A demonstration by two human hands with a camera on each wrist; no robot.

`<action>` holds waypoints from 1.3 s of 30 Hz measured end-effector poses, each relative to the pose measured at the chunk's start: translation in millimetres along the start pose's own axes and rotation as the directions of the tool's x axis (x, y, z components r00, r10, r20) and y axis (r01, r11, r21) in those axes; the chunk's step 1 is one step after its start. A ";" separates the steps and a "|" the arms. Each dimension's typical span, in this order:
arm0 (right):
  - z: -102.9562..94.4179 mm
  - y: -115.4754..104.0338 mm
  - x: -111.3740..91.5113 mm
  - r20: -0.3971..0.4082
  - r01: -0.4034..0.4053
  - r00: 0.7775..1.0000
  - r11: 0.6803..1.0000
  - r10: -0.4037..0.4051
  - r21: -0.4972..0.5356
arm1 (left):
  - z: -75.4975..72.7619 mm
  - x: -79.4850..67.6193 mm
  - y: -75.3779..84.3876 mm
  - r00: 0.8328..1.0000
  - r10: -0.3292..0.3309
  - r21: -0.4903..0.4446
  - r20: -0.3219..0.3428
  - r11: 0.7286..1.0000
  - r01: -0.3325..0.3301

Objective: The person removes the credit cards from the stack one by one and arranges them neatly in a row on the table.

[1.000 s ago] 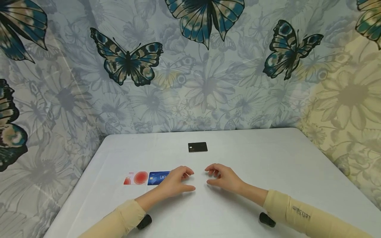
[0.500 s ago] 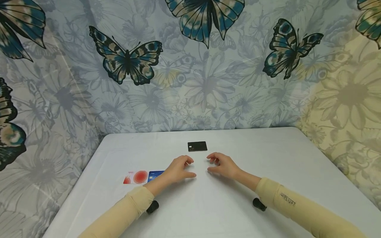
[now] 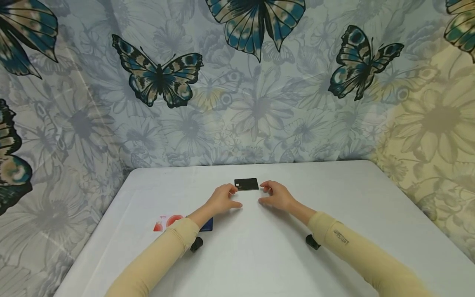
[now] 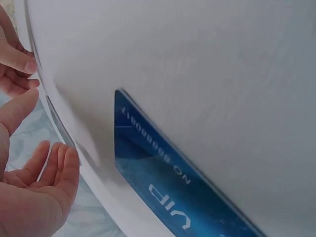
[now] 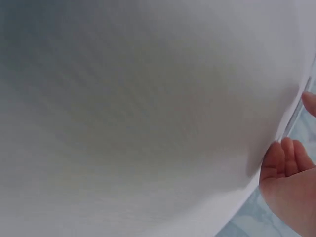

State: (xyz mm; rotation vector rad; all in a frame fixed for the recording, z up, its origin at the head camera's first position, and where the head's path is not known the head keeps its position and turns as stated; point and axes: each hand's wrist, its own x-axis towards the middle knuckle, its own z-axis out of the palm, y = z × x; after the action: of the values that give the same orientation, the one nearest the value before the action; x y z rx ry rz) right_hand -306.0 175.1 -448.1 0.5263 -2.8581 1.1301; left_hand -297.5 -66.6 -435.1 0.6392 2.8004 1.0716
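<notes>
A black card lies flat near the far side of the white table. My left hand is at its left end, fingers loosely bent, thumb apart from them, and holding nothing. The fingertips overlap the card's near left corner in the head view; whether they touch it I cannot tell. On the other side, my right hand is just right of the card, likewise bent and holding nothing. A blue VIP card lies below the left wrist, mostly hidden by the forearm in the head view. The right wrist view shows part of the right hand.
A white card with red circles lies left of the blue one, partly behind the left sleeve. The white table ends at a butterfly-patterned cloth backdrop. Dark wrist cameras sit under both forearms.
Both hands have moved forward across the table, up to the black card. The left forearm now covers more of the blue and red-patterned cards. None of the cards has moved.
</notes>
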 end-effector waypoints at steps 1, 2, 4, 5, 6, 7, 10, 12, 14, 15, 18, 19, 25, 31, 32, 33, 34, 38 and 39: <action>-0.3 1.1 3.1 0.001 -0.002 1.000 1.000 0.002 -0.006 | -0.1 2.5 -1.1 1.000 -0.007 0.001 -0.003 1.000 0.007; -0.6 1.9 6.2 0.002 -0.005 1.000 1.000 0.005 -0.015 | -0.3 5.1 -2.3 1.000 -0.009 0.002 -0.005 1.000 0.009; -0.9 3.4 12.0 0.001 -0.007 1.000 0.999 0.007 -0.033 | -0.6 10.3 -4.1 1.000 -0.026 0.004 -0.008 1.000 0.026; -0.9 3.9 14.6 0.000 -0.011 1.000 0.999 0.011 -0.042 | -0.6 12.9 -4.9 0.999 -0.034 0.009 -0.008 0.999 0.034; -1.1 4.0 17.0 -0.001 -0.013 1.000 0.999 0.013 -0.050 | -0.9 15.5 -5.5 0.999 -0.041 0.012 -0.008 0.999 0.041; -1.2 4.0 19.3 0.000 -0.011 1.000 0.999 0.011 -0.053 | -1.0 17.7 -6.1 0.999 -0.047 0.014 -0.010 0.999 0.047; -1.0 2.9 25.4 0.006 -0.014 1.000 0.998 0.015 -0.065 | -1.4 24.2 -7.6 0.998 -0.053 0.040 -0.020 0.998 0.054; -0.6 1.8 29.2 0.010 -0.017 1.000 0.997 0.018 -0.074 | -1.4 27.9 -8.0 0.998 -0.052 0.062 -0.027 0.997 0.053; 0.0 0.6 32.8 0.012 -0.024 1.000 0.996 0.025 -0.084 | -1.7 31.2 -8.2 0.998 -0.052 0.085 -0.035 0.995 0.055; 0.2 -0.1 34.3 0.013 -0.029 0.999 0.996 0.030 -0.088 | -1.8 32.5 -7.9 0.998 -0.058 0.091 -0.037 0.994 0.061; 0.9 -2.1 37.8 0.015 -0.032 0.999 0.995 0.034 -0.097 | -1.5 36.1 -7.7 0.996 -0.084 0.107 -0.041 0.990 0.088; 1.3 -2.2 38.7 0.017 -0.038 0.999 0.994 0.040 -0.099 | -1.2 37.6 -7.9 0.995 -0.094 0.114 -0.041 0.989 0.098; 4.5 1.5 44.6 0.038 -0.062 0.997 0.989 0.068 -0.136 | 0.6 44.5 -7.0 0.989 -0.147 0.155 -0.028 0.976 0.150; 5.3 4.0 48.4 0.057 -0.070 0.995 0.984 0.081 -0.165 | 1.8 49.1 -9.4 0.985 -0.170 0.161 -0.019 0.972 0.171; 5.1 3.9 48.5 0.063 -0.073 0.994 0.984 0.084 -0.163 | 1.8 49.7 -10.3 0.985 -0.170 0.157 -0.019 0.973 0.171; 5.1 3.9 48.7 0.070 -0.071 0.994 0.984 0.084 -0.163 | 1.8 50.1 -11.0 0.985 -0.170 0.150 -0.018 0.974 0.171; 5.0 3.9 48.8 0.076 -0.069 0.994 0.984 0.082 -0.161 | 1.6 50.3 -11.5 0.985 -0.170 0.144 -0.018 0.975 0.170; 3.9 4.5 49.4 0.088 -0.059 0.993 0.986 0.074 -0.156 | 0.0 50.1 -12.5 0.986 -0.163 0.124 -0.021 0.979 0.164; 3.8 4.9 49.7 0.087 -0.055 0.994 0.986 0.069 -0.157 | -0.4 50.0 -12.3 0.986 -0.163 0.118 -0.021 0.979 0.164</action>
State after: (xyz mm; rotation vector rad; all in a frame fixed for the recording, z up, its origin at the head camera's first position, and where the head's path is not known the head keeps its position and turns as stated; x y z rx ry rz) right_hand -354.0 161.0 -447.1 0.4972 -3.0286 0.9042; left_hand -347.5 -54.7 -439.0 0.4037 2.8842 0.8862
